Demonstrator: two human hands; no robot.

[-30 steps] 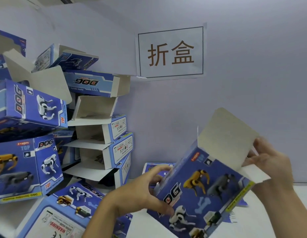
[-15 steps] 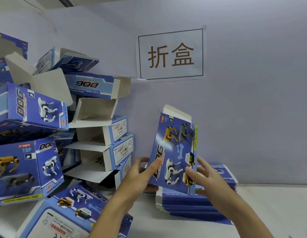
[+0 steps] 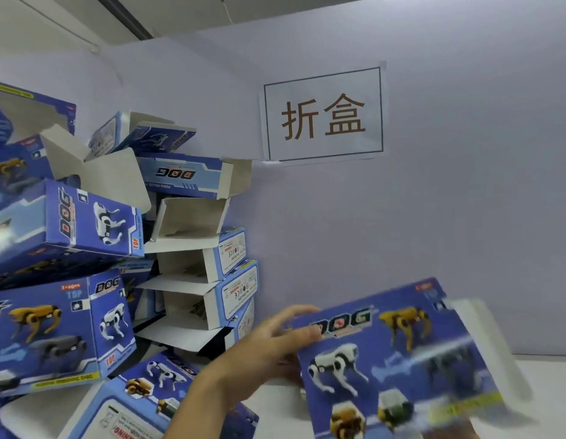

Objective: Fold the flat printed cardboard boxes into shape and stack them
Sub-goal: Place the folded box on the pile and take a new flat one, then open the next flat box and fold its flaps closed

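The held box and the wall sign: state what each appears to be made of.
Held box: thin cardboard, by the look; glossy blue print outside, plain pale inner face on its flap.
Wall sign: apparently plain white paper, matte, lying flat on the wall with a slightly lifted lower corner.

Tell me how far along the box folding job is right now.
Done: a pile of folded blue printed cardboard boxes leans against the wall on the left, several with flaps open. In hand: the left hand grips the edge of one blue dog-print box, blurred with motion; the right hand is not clearly visible. Left: placing this box on the pile. Any remaining flat boxes are hidden.
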